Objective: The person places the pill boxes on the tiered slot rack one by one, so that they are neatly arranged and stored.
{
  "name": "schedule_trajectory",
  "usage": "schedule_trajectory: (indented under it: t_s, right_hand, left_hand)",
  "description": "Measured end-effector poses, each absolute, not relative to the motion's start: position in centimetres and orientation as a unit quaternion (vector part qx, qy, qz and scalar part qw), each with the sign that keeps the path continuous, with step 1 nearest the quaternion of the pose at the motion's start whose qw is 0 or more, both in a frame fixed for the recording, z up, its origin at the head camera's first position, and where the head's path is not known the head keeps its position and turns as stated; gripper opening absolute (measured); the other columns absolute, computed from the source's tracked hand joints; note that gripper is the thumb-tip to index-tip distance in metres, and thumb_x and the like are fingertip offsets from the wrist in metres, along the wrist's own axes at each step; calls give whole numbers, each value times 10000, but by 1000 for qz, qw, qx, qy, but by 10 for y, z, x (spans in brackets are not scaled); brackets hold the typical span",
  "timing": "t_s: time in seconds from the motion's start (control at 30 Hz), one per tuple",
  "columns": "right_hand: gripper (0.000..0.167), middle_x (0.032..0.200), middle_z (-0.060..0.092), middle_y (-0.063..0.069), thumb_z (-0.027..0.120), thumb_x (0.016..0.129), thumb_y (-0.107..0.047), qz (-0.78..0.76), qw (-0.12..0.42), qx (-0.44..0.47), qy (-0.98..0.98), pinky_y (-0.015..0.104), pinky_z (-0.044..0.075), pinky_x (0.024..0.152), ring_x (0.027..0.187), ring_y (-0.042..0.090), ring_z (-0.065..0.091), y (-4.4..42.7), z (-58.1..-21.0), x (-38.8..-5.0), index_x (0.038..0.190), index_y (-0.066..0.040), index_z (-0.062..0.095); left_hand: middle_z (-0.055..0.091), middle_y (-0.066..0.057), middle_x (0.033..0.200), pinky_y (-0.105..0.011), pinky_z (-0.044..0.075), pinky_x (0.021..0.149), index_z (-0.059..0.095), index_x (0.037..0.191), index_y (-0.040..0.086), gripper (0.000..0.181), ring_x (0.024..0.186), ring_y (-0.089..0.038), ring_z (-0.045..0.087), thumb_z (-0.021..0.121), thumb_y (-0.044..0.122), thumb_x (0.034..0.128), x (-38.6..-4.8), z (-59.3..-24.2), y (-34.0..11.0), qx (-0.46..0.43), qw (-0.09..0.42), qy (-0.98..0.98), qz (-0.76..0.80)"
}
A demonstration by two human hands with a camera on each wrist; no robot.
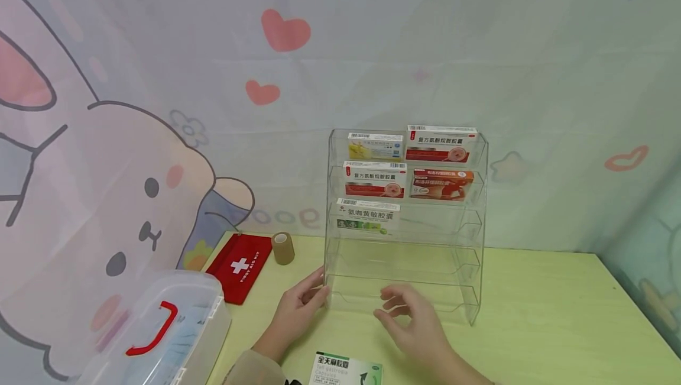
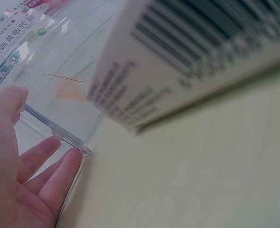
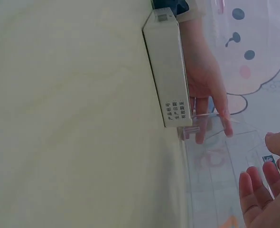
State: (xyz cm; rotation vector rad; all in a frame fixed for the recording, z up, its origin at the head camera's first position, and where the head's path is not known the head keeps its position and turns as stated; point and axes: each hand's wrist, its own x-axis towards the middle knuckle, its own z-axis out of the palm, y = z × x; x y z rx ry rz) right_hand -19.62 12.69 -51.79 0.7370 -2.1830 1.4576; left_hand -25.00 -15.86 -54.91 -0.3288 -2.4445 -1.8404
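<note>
A clear acrylic tiered rack (image 1: 393,281) stands on the table, with several medicine boxes on its upper three tiers. My left hand (image 1: 298,311) holds the rack's lower left side, the edge lying between thumb and fingers in the left wrist view. Loosely bent and holding nothing, my right hand (image 1: 420,326) hovers in front of the bottom tier. A white and green capsule box (image 1: 346,370) lies on the table nearer to me, between the forearms. Its barcode end (image 2: 187,47) shows large in the left wrist view.
Left of the rack are a red first aid pouch (image 1: 242,267) and a brown tape roll (image 1: 283,249). A white lidded box (image 1: 207,337) with a red handle (image 1: 159,335) occupies the front left. A printed cloth backdrop (image 1: 399,36) hangs behind the rack.
</note>
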Motion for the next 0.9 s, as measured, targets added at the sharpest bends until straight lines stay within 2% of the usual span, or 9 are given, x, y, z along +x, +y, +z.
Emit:
schedule_trajectory:
  t_s: [0.23,0.4,0.63,0.77,0.9]
  right_hand:
    - [329,1158,750,152,840,982,-139,560,125,232,-786,265,672,843,992,120,748,125,-528,-185,1274,-98,694]
    - [390,1220,741,151,847,983,-206,567,65,206,-795,265,660,909,1024,76,737,127,-535,-179,1305,-54,687]
    - [395,1241,745,147,814,1018,-238,545,70,242,-799,291,665,922,1041,189,765,135,-550,-174,1316,-21,672]
    - [426,1274,750,76,818,1013,-325,526,42,235,-816,272,642,960,1076,137,741,138,-555,-171,1334,-81,681]
    - [461,1314,761,-5,826,995,-413,491,24,251,-834,278,612,1030,1150,104,724,139,-559,-169,1345,-140,701]
  left_hand:
    - [723,-191,1469,-209,643,938,622,1582,234,527,1192,-295,803,744,235,1070,-249,-548,-158,-105,35,-797,-594]
    - [719,-191,1477,-205,641,940,623,1581,222,528,1199,-283,802,745,224,1068,-249,-547,-158,-108,36,-795,-596]
    - [714,-166,1493,-205,636,950,616,1587,238,530,1232,-266,790,740,240,1073,-252,-550,-157,-115,39,-794,-595]
    - [709,-182,1493,-244,650,962,600,1600,203,547,1228,-284,791,740,253,1073,-252,-552,-159,-118,40,-796,-593]
    - [722,-163,1479,-219,642,951,603,1599,223,552,1201,-248,800,747,277,1069,-253,-554,-160,-109,40,-801,-588]
